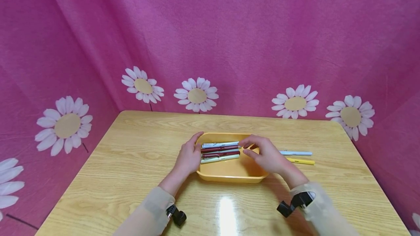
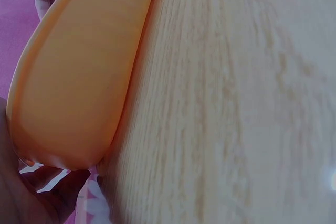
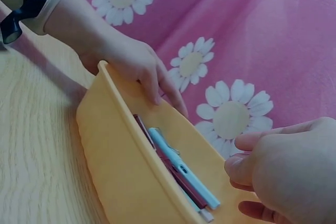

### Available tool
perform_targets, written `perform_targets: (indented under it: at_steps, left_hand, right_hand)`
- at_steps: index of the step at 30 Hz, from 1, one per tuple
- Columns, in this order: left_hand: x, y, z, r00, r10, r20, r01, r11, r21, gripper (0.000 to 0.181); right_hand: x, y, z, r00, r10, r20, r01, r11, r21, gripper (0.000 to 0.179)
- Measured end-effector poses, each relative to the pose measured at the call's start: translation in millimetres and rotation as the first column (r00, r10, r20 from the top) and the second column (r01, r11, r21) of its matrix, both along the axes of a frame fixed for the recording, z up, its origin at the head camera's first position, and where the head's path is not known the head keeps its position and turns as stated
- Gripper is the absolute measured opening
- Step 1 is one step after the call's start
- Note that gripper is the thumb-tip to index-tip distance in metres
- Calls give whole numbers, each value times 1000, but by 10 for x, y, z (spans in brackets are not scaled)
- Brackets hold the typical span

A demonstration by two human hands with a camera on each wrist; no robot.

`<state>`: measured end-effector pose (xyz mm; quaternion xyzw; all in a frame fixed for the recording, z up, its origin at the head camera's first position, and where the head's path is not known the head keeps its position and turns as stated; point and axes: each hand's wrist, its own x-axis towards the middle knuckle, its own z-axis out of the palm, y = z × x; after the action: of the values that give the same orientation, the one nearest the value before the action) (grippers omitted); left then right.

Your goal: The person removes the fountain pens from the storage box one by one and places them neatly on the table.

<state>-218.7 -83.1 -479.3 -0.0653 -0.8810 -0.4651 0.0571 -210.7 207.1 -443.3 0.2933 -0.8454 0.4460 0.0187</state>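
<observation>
A yellow-orange plastic tray [image 1: 231, 180] sits on the wooden table. My left hand [image 1: 189, 156] grips its left end, the thumb at the inner side and the fingers around the outer wall. Inside, toward the left, several pens lie side by side: a pale blue pen [image 1: 219, 144] at the back, dark red pens [image 1: 220, 154] in the middle, and a pale green pen [image 1: 219, 159] at the front. Over the tray's right end hovers my right hand [image 1: 267, 154], fingers loosely bent, nothing visible between them. Its fingertips are close to the pens' right ends.
Right of the tray, a light blue pen [image 1: 298, 153] and a yellow pen [image 1: 302, 161] lie on the table [image 1: 147, 137]. A pink curtain [image 1: 242, 46] with white daisies hangs behind and beside the table.
</observation>
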Motion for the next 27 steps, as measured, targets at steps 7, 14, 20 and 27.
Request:
perform_targets:
  at_steps: [7, 14, 20, 27]
  left_hand:
    - [2, -3, 4, 1000, 3, 2, -3, 1000, 1, 47]
    - [-6, 3, -6, 1000, 4, -5, -4, 1000, 2, 47]
    - [-7, -6, -9, 1000, 5, -22, -5, 1000, -2, 47]
    - [-7, -7, -13, 1000, 5, -17, -5, 1000, 0, 47]
  right_hand:
    - [-48, -104, -77, 999, 33, -8, -33, 999, 18, 25]
    - [-90, -202, -135, 999, 50, -6, -49, 997, 67, 22]
    - [-104, -304, -125, 997, 74, 16, -75, 994, 83, 22]
    - [-132, -399, -115, 994, 88, 61, -94, 990, 106, 20]
